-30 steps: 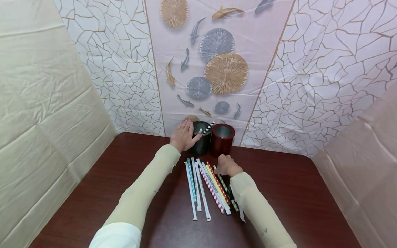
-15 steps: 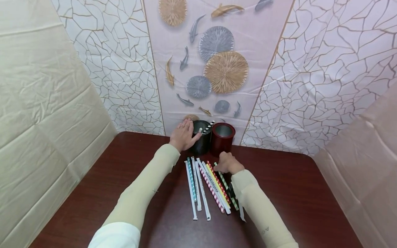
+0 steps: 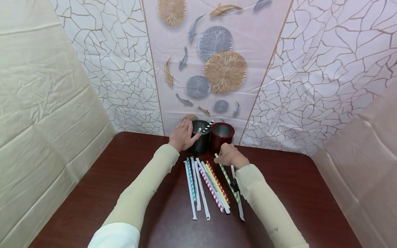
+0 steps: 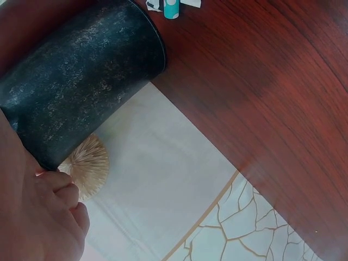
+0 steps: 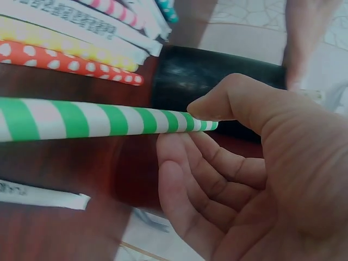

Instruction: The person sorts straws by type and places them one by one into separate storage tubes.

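Green-striped straw and right hand had shifted toward the red cup | near: other straws lay on the counter, beside it | straw's far end pinched between right thumb and fingers | far: left hand, fingers extended, thumb spread, touched the black cup.

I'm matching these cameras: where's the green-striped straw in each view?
Head: just right of centre, the green-striped straw pinched by the right hand.
Left wrist: not in it.
Right wrist: left edge to just past centre.
Shared landmark: black cup, in all three.
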The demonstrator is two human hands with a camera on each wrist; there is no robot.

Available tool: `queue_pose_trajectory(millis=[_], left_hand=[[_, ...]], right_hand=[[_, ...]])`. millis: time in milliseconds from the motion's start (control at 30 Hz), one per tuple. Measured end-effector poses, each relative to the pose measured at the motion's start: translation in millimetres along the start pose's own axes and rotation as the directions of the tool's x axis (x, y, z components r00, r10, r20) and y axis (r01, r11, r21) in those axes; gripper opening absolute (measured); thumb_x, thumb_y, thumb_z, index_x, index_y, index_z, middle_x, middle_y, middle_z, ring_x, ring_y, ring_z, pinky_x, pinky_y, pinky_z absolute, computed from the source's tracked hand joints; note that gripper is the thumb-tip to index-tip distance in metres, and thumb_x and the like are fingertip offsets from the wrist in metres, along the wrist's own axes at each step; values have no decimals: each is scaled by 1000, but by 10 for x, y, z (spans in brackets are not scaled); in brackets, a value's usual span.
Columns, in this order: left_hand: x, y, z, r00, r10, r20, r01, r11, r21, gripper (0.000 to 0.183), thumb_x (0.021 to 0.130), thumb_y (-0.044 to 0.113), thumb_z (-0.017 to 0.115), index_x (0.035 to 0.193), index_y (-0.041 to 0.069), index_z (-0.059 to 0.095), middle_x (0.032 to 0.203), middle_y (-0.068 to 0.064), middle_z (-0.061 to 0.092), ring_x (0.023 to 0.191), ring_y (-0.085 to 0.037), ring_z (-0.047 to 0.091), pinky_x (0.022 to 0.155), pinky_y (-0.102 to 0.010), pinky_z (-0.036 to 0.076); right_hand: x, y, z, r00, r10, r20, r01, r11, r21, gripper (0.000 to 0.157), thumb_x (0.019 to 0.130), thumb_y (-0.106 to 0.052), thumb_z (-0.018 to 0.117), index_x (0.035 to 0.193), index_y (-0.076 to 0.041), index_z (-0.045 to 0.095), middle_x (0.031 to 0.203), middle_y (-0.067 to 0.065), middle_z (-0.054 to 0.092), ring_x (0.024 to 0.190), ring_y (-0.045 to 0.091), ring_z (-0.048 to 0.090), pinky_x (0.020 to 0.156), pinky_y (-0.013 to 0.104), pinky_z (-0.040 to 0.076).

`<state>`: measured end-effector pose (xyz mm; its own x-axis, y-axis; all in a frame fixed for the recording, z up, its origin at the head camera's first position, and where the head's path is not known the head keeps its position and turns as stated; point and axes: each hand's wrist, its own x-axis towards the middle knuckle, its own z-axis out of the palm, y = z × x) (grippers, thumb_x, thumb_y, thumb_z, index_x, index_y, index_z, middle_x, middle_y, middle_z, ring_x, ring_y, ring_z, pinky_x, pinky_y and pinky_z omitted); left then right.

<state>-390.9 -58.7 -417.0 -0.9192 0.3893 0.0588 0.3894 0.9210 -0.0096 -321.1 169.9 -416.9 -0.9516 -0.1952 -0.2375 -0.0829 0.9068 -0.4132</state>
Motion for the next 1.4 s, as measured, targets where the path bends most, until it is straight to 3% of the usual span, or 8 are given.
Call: queue_pose_trajectory(millis=[233, 467, 600, 700, 800, 1033, 1200, 1400], left_hand=[[21, 2, 16, 1000, -7, 9, 7, 1000, 6, 86, 111, 64, 16, 168, -1, 16, 178, -16, 15, 167, -29, 13, 136, -42, 16], [35, 3, 11, 1000, -10, 5, 10, 1000, -2, 86, 111, 63, 17, 168, 0, 16, 178, -16, 15, 167, -30, 14, 136, -42, 16], [34, -1, 14, 1000, -11, 8, 11, 1000, -2, 86, 111, 63, 17, 169, 0, 15, 178, -16, 15, 167, -30, 13, 136, -43, 16], [34, -3, 19, 1000, -9, 6, 9, 1000, 0, 86, 111, 63, 16, 168, -1, 15, 178, -17, 15, 167, -30, 13, 136, -43, 16], [40, -8, 20, 1000, -8, 3, 8, 1000, 5, 86, 111, 63, 16, 169, 0, 15, 178, -17, 15, 167, -30, 14, 136, -43, 16], [33, -10, 22, 1000, -5, -9, 5, 1000, 3, 85, 111, 63, 17, 168, 0, 17, 178, -18, 16, 166, -30, 15, 136, -43, 18], [9, -4, 29, 1000, -1, -2, 1, 1000, 1, 86, 111, 64, 18, 168, -1, 18, 177, -19, 17, 166, -31, 17, 135, -43, 19], [7, 4, 20, 1000, 3, -3, -3, 1000, -5, 86, 111, 64, 18, 168, -1, 18, 177, -19, 17, 166, -31, 17, 136, -42, 18]], right_hand=[[-107, -131, -253, 994, -101, -49, 99, 994, -53, 59, 96, -24, 76, 46, -20, 43, 45, -8, 31, 42, 9, 29, 48, 25, 32], [-218, -266, -522, 961, -240, -141, 228, 969, -98, 59, 93, -21, 74, 47, -21, 37, 46, -9, 25, 47, 9, 21, 55, 26, 30], [-269, -348, -656, 945, -266, -191, 248, 962, -114, 43, 90, -20, 76, 53, -16, 54, 52, -7, 46, 59, 17, 46, 77, 37, 50], [-294, -403, -747, 933, -274, -235, 251, 960, -123, 25, 90, -20, 78, 69, -9, 70, 68, 1, 67, 74, 23, 61, 91, 44, 54], [-327, -461, -832, 916, -280, -285, 257, 959, -118, 17, 89, -19, 79, 81, -5, 74, 78, 7, 73, 71, 20, 65, 76, 41, 58], [-400, -594, -1011, 841, -316, -439, 284, 949, -139, 15, 88, -18, 74, 88, -3, 76, 85, 10, 79, 78, 24, 73, 80, 43, 61], [-439, -680, -1087, 789, -317, -526, 317, 944, -93, 17, 90, -16, 74, 96, 0, 75, 91, 14, 80, 83, 26, 77, 82, 42, 63], [-464, -761, -1148, 687, -330, -647, 404, 914, -37, 16, 92, -11, 72, 98, 3, 74, 90, 17, 80, 82, 28, 79, 78, 41, 65]])
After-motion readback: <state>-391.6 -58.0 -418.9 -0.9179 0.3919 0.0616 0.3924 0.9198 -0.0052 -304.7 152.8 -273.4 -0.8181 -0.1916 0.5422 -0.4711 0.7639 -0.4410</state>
